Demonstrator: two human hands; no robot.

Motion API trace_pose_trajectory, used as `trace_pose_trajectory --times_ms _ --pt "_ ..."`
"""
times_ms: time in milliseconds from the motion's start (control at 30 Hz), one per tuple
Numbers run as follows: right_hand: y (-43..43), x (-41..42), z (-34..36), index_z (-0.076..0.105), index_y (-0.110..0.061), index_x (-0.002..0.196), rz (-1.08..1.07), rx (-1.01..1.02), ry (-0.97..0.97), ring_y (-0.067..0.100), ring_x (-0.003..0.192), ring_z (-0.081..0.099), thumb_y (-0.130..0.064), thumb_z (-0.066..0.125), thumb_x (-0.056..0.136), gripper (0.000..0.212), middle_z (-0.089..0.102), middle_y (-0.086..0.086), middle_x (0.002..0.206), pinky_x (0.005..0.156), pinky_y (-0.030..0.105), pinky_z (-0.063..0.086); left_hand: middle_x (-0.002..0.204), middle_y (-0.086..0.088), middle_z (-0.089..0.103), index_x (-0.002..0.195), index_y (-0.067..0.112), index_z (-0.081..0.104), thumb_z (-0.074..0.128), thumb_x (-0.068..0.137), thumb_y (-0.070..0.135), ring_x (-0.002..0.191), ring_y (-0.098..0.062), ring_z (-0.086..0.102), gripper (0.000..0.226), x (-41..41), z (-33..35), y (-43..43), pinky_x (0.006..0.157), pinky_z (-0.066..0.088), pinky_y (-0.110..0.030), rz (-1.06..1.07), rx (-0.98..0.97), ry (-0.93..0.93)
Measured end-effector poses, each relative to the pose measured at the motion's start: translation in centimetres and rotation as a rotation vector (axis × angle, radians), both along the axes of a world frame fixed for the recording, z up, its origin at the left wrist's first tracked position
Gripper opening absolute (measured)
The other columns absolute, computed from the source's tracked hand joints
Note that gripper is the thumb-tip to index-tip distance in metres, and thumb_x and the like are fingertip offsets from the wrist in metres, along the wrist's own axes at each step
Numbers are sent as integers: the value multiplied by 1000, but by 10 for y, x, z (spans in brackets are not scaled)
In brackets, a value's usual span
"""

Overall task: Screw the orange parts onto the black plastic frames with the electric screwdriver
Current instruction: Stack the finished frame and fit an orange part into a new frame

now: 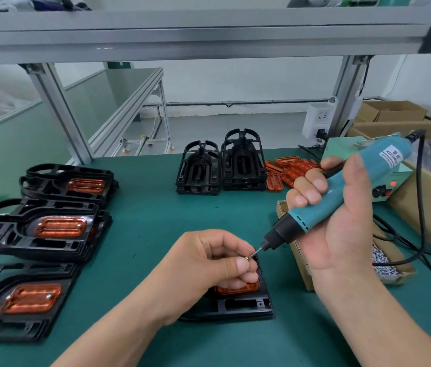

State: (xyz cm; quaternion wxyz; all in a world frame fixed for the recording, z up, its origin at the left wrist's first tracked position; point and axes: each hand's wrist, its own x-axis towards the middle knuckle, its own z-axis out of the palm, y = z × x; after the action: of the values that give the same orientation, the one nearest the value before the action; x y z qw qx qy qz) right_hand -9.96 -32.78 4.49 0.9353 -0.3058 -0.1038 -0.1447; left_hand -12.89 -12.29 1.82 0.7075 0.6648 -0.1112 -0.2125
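A black plastic frame (238,305) lies on the green mat in front of me with an orange part (238,289) set in it, mostly hidden under my left hand (209,263). That hand pinches a small screw (246,257) between thumb and forefinger, right at the driver bit. My right hand (338,215) grips the teal electric screwdriver (341,189), tilted down to the left, its tip touching the screw.
Three finished frames with orange parts (58,227) lie at the left. Two stacks of bare black frames (222,165) stand at the back, loose orange parts (288,172) beside them. A cardboard box of screws (383,263), the driver's power box (391,186) and its cable (420,207) are at the right.
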Motion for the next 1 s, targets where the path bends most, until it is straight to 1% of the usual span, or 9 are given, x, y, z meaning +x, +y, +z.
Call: trace_pose_trajectory --times_ms 133,233,400,533,633,733,833,933,1000 --pt "0 0 -1 59 -21 95 8 -16 -3 7 60 44 -45 56 104 26 45 -6 73 60 22 45 100 -16 79 99 16 78 76 94 3 97 -31 78 14 0 0 1 81 62 -31 -15 31 -23" --pt "1 0 -2 59 -21 95 12 -23 4 7 60 43 -44 54 106 27 45 -6 73 60 22 44 98 -18 78 100 17 77 78 89 7 96 -33 78 15 0 0 1 81 62 -34 -26 12 -9" --pt "3 0 -3 60 -21 94 21 -38 5 7 60 43 -44 57 104 25 46 -6 73 59 22 45 97 -18 78 99 18 77 79 88 8 96 -35 78 15 0 -1 1 82 62 -34 -29 6 0" --pt "1 0 -3 59 -21 93 25 -18 0 7 58 43 -43 52 108 28 45 -6 72 58 22 45 98 -17 78 99 18 77 79 89 8 96 -33 78 14 1 -1 2 84 63 -35 -30 18 -15" --pt "1 0 -3 59 -21 93 32 -29 5 7 58 43 -43 57 104 25 45 -5 72 58 22 45 98 -16 79 98 19 76 78 90 7 97 -32 78 15 1 -1 2 85 63 -36 -27 26 -17" --pt "1 0 -4 58 -21 93 41 -40 11 7 58 42 -43 59 103 24 44 -5 73 58 22 44 98 -15 79 99 18 76 79 90 6 97 -32 78 15 1 -2 2 84 62 -34 -29 34 -12" --pt "0 0 -5 58 -21 93 56 -58 -5 7 58 43 -41 54 106 25 45 -5 73 57 23 44 97 -15 79 99 16 76 80 89 7 96 -32 78 14 1 -2 2 83 62 -32 -22 45 -14" --pt "-1 0 -4 57 -20 94 74 -98 -44 7 56 43 -39 50 108 25 46 -5 72 56 23 43 96 -15 79 100 14 76 79 91 4 95 -31 78 14 1 -2 2 82 62 -31 -16 60 -26" --pt "-1 -1 -3 57 -19 96 90 -129 -82 7 55 43 -40 57 105 22 46 -5 71 56 24 43 96 -14 79 100 13 75 77 92 3 94 -30 78 13 1 -3 3 82 61 -29 -21 82 -47"
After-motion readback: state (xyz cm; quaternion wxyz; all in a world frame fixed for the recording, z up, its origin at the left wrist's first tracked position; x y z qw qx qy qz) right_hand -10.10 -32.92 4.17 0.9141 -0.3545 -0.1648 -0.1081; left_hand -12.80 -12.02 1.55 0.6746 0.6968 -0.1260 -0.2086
